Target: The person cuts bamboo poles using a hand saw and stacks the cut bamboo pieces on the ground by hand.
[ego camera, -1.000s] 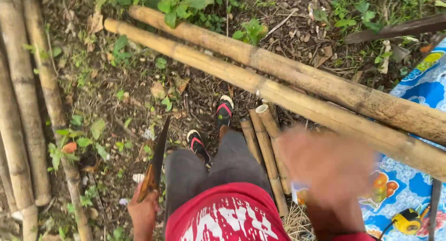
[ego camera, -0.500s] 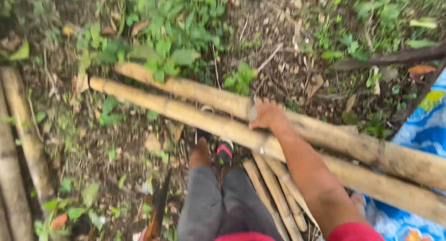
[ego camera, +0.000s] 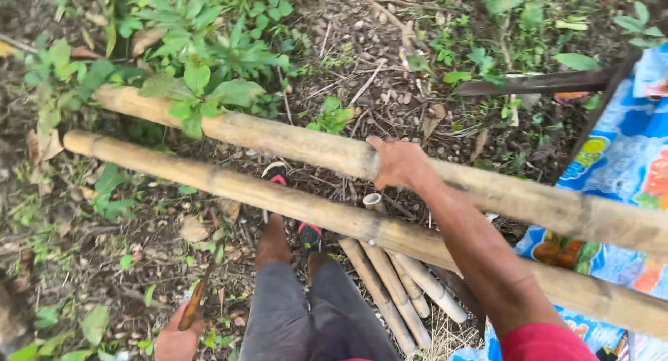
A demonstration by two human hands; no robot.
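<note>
My right hand [ego camera: 400, 164] grips the upper of two long thick bamboo poles [ego camera: 278, 140], which lie slanting across the ground in front of my legs. The lower bamboo pole [ego camera: 223, 185] runs parallel just below it, over my sandalled feet [ego camera: 287, 208]. My left hand [ego camera: 177, 339] hangs low at the bottom left and holds a long knife [ego camera: 198, 298] by its wooden handle, blade pointing up and away. Several thinner bamboo sticks [ego camera: 396, 284] lie bundled under the lower pole, to the right of my knees.
The ground is dark soil with dry leaves, twigs and green weeds [ego camera: 202, 48]. A blue patterned sheet [ego camera: 612, 173] covers the right edge. A dark stick [ego camera: 536, 83] lies at the upper right.
The view has tipped further forward and left. My right hand, raised and blurred a second ago, has reached out and closed on the upper pole. The knife stays low in my left hand.
</note>
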